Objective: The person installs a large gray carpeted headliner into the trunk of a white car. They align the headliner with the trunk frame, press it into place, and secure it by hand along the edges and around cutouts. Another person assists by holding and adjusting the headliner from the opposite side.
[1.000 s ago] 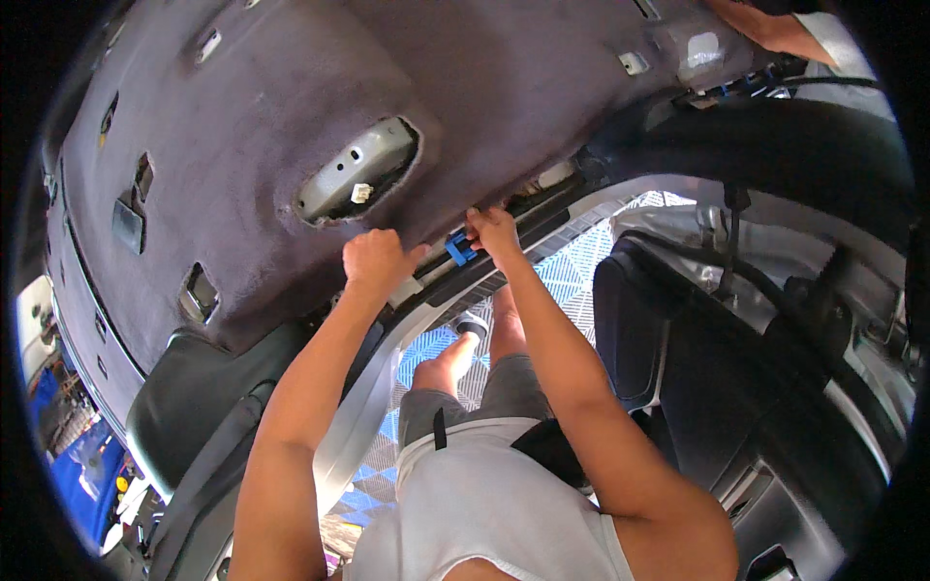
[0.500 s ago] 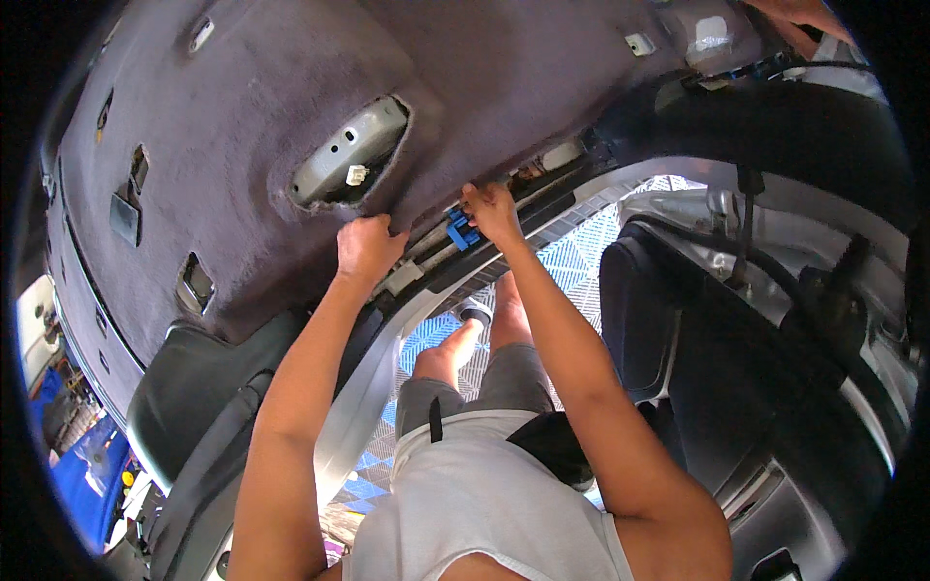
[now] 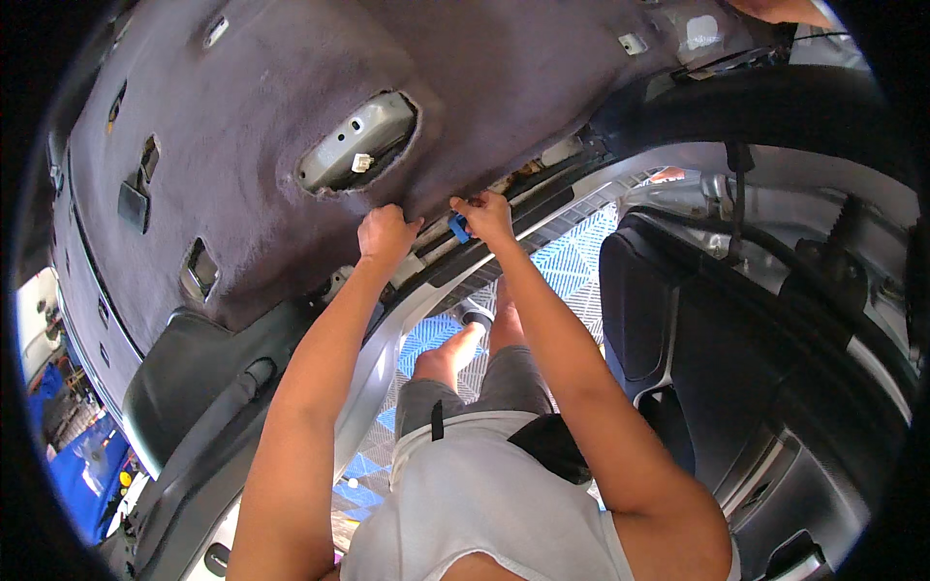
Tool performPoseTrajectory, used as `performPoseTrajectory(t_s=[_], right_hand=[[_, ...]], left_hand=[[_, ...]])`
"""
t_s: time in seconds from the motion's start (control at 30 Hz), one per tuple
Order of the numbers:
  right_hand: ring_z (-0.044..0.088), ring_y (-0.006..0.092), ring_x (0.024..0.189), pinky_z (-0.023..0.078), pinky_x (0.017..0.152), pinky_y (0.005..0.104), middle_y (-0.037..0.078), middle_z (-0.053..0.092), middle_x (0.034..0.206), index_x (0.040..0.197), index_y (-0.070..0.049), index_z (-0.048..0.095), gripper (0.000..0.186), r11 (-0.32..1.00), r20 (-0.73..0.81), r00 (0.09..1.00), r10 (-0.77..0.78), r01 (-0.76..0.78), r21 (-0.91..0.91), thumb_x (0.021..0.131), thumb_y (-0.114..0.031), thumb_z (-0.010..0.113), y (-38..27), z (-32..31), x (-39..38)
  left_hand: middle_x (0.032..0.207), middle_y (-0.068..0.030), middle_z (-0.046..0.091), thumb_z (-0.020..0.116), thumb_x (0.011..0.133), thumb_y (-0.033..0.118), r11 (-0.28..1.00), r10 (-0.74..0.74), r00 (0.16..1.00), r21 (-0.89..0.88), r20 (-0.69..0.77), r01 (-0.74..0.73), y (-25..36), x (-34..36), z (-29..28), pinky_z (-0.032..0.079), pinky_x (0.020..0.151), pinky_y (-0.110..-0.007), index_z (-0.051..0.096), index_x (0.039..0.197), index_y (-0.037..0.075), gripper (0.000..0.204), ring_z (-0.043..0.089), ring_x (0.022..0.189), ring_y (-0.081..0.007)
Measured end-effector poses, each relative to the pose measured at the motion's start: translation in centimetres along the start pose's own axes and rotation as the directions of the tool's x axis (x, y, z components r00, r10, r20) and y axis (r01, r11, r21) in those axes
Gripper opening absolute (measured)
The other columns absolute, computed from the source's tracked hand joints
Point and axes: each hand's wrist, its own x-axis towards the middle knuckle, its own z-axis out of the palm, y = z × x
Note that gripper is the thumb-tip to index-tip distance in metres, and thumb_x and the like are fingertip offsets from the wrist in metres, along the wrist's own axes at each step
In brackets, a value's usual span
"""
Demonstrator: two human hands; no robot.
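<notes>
A purple-grey car headliner, with cut openings, spreads overhead; one oval opening shows a metal bracket and white connector. My left hand is closed with its knuckles up at the headliner's edge, gripping it. My right hand is closed at that edge, right of the left hand, fingertips partly hidden. A blue plastic piece sits just under those fingers, partly covered; I cannot tell whether they hold it. A strip of exposed trim channel runs beside both hands.
Below is a door opening over a blue and grey tiled floor. The open door's dark panel stands right. A grey pillar trim with a belt is at left. Another person's arm shows at top right.
Both hands have moved upward in the view. My right hand now covers more of the blue piece. The other person's arm has mostly left the view at top right.
</notes>
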Motion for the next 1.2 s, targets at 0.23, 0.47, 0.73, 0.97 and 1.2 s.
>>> performPoseTrajectory(t_s=[0.23, 0.47, 0.73, 0.97, 1.2], right_hand=[[0.057, 0.0128, 0.054, 0.044, 0.051, 0.0295, 0.008, 0.068, 0.074, 0.096, 0.001, 0.075, 0.034, 0.986, -0.010, 0.998, -0.061, 0.059, -0.154, 0.084, -0.029, 0.084, 0.0, 0.0, 0.5], [0.053, 0.0132, 0.050, 0.040, 0.047, 0.0313, 0.006, 0.064, 0.066, 0.093, 0.001, 0.073, 0.029, 0.999, 0.172, 0.984, 0.053, -0.050, -0.018, 0.087, -0.027, 0.082, -0.1, -1.5, 0.4], [0.047, 0.0128, 0.044, 0.034, 0.041, 0.0324, 0.002, 0.054, 0.055, 0.070, -0.005, 0.063, 0.039, 0.990, 0.275, 0.956, 0.105, -0.126, 0.057, 0.089, -0.033, 0.081, -1.4, -2.3, 0.3], [0.040, 0.0100, 0.045, 0.025, 0.044, 0.0310, -0.002, 0.048, 0.053, 0.060, -0.011, 0.058, 0.048, 0.993, 0.351, 0.934, 0.059, -0.093, 0.079, 0.092, -0.042, 0.077, -1.5, -3.0, 1.0], [0.033, 0.0085, 0.044, 0.020, 0.043, 0.0293, -0.005, 0.039, 0.055, 0.067, -0.013, 0.053, 0.040, 0.988, 0.435, 0.892, 0.125, -0.152, 0.028, 0.089, -0.031, 0.081, -3.0, -3.9, 1.6]], left_hand=[[0.099, -0.0227, 0.074, 0.079, 0.080, 0.050, 0.997, -0.021, 0.994, 0.081, 0.104, 0.012, 1.5, -1.2, -3.1, 0.058, 0.085, -0.047, 0.076, 0.098, 0.002, 0.052, 0.073, 0.095, -0.0384], [0.125, -0.0175, 0.068, 0.078, 0.084, 0.036, 0.953, 0.234, 0.959, 0.158, 0.161, -0.260, 3.3, -2.4, -6.9, 0.055, 0.093, -0.043, 0.072, 0.115, 0.007, 0.044, 0.067, 0.115, -0.0326], [0.161, -0.0157, 0.035, 0.077, 0.084, 0.022, 0.719, 0.693, 0.708, 0.205, -0.139, -0.664, 1.5, 1.7, -2.6, 0.038, 0.118, -0.044, 0.036, 0.157, 0.010, 0.085, 0.037, 0.147, -0.0333], [0.158, -0.0141, 0.041, 0.077, 0.081, 0.014, 0.727, 0.679, 0.700, 0.071, -0.222, -0.683, 1.4, 1.7, -2.1, 0.043, 0.115, -0.045, 0.038, 0.155, 0.007, 0.084, 0.040, 0.145, -0.0349], [0.160, -0.0155, 0.038, 0.073, 0.084, 0.016, 0.722, 0.690, 0.700, 0.100, -0.185, -0.685, 1.4, 2.1, -2.3, 0.037, 0.118, -0.045, 0.041, 0.154, 0.004, 0.078, 0.038, 0.146, -0.0364]])
